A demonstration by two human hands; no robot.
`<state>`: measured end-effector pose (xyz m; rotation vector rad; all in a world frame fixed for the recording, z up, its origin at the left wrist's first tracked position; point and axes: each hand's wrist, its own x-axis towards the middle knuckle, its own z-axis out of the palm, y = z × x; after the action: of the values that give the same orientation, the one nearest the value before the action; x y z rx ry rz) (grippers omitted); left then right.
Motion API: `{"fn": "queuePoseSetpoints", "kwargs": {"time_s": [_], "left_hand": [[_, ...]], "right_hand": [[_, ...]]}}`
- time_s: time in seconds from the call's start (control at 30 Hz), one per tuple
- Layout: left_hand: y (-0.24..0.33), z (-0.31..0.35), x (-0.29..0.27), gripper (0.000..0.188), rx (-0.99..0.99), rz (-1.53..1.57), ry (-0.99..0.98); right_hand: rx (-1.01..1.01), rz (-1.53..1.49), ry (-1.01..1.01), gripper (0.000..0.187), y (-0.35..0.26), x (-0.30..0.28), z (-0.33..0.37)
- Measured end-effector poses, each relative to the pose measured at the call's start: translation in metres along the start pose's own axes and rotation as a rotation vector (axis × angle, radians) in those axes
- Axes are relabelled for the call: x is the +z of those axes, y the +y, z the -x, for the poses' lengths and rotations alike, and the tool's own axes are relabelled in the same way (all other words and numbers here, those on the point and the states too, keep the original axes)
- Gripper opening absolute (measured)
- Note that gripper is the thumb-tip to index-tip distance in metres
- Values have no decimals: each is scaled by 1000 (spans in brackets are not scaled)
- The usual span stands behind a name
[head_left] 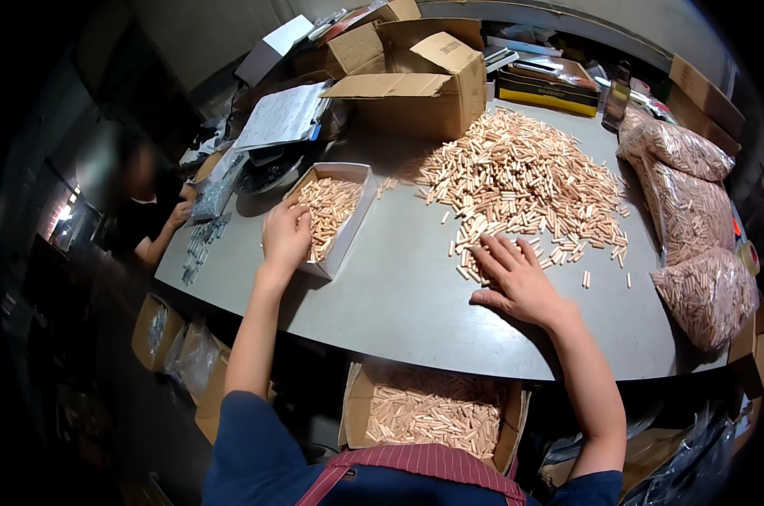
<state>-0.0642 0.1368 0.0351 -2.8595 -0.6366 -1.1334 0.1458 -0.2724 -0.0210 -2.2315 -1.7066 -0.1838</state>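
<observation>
Striped apron (433,462) up closest. Left hand (287,234) curls over a box (357,226) of pegs (331,207), can't tell if it's gripping; right hand (517,281), well apart, lies spread on the peg pile (525,173) on the table (382,312).

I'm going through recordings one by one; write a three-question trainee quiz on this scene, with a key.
1. Which hand is on the near edge of the loose pile of wooden pegs?
2. True or false: the left hand is inside the large brown carton.
3. What fills the clear bags on the right of the table? A) screws B) pegs C) paper

Key:
1. The right hand.
2. False; it is at the white box.
3. B
</observation>
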Motion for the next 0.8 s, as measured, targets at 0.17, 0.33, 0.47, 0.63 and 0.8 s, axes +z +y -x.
{"fn": "queuePoseSetpoints", "kwargs": {"time_s": [0.17, 0.33, 0.47, 0.63, 0.8], "left_hand": [[79, 30, -11, 26, 189, 232, -28], [149, 74, 2, 93, 385, 243, -531], [181, 85, 0, 111, 367, 379, -752], [183, 91, 21, 111, 329, 339, -755], [194, 93, 30, 107, 435, 219, -714]], "right_hand": [[-120, -14, -52, 86, -21, 1, 1], [-267, -27, -121, 85, -38, 2, 0], [-318, -221, -117, 94, -47, -6, -1], [-288, -172, 142, 91, -32, -15, -10], [199, -293, 686, 57, 18, -27, 1]]}}
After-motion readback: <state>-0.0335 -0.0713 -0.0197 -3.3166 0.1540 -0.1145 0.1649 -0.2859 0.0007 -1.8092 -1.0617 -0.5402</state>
